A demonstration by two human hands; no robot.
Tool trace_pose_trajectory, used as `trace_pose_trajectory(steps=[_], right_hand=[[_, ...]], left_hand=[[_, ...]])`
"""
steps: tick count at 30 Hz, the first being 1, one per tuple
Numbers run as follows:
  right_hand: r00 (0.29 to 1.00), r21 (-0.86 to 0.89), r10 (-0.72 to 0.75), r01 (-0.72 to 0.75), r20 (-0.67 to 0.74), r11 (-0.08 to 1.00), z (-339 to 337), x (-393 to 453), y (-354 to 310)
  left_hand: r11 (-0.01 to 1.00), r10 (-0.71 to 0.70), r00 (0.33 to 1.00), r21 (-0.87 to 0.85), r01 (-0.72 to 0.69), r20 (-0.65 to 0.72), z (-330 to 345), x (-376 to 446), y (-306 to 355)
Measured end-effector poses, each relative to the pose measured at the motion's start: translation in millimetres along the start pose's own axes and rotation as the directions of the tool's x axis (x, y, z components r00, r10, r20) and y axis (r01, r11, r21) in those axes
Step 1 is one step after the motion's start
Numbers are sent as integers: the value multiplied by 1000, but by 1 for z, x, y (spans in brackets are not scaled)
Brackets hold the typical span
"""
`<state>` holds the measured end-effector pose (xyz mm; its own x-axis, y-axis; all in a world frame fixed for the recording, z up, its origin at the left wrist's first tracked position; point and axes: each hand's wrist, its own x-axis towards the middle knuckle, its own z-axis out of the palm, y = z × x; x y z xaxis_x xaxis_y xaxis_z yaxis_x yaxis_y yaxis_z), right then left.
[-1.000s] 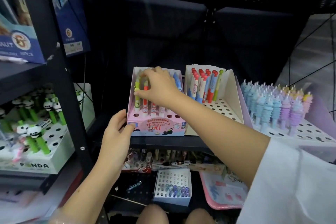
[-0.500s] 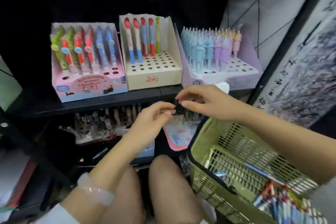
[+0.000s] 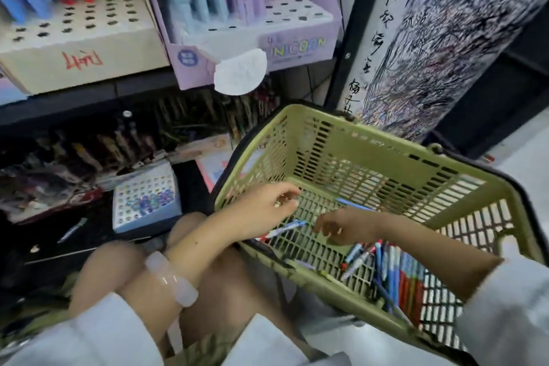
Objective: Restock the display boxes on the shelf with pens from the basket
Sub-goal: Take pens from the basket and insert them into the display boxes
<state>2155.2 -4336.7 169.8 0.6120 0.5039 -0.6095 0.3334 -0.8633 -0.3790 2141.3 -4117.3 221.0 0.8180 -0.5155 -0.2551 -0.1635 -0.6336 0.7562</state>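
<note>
A black shelf (image 3: 89, 98) stands in front of me with two display boxes on it, a cream box (image 3: 86, 47) and a purple box (image 3: 297, 47), both with little holes on top. My green basket (image 3: 371, 145) sits beside my knees. The pens (image 3: 398, 273) lie piled in its near corner, blue, red and white. My left hand (image 3: 267, 205) hangs over the basket, grip loose and holding nothing. My right hand (image 3: 344, 227) reaches inside near one blue pen (image 3: 286, 227); I cannot tell its grip.
</note>
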Motion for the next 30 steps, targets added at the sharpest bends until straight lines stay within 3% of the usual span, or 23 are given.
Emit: trace_pose_trajectory(steps=[2, 4, 12, 16, 20, 25, 30], right_hand=[[993, -30, 11, -7, 114, 1000, 20, 5, 15], [991, -8, 3, -2, 137, 1000, 40, 9, 22], [978, -5, -48, 48, -201, 999, 98, 48, 2], [972, 39, -32, 42, -231, 998, 107, 69, -12], [940, -216, -86, 13, -331, 976, 91, 85, 0], [920, -524, -146, -72, -363, 849, 71, 113, 9], [915, -625, -206, -62, -348, 778, 64, 132, -1]], left_hand=[[997, -23, 998, 72, 19, 56, 2, 9, 0], [995, -49, 993, 91, 39, 107, 3, 15, 0], [987, -146, 977, -38, 154, 157, 6, 22, -4], [984, -165, 981, -49, 171, 106, -2, 22, -7], [982, -180, 984, -59, 180, 4, -15, 23, -14], [971, -181, 982, -167, 170, -56, -15, 23, -16], [962, -181, 980, -220, 160, -78, -15, 23, -17]])
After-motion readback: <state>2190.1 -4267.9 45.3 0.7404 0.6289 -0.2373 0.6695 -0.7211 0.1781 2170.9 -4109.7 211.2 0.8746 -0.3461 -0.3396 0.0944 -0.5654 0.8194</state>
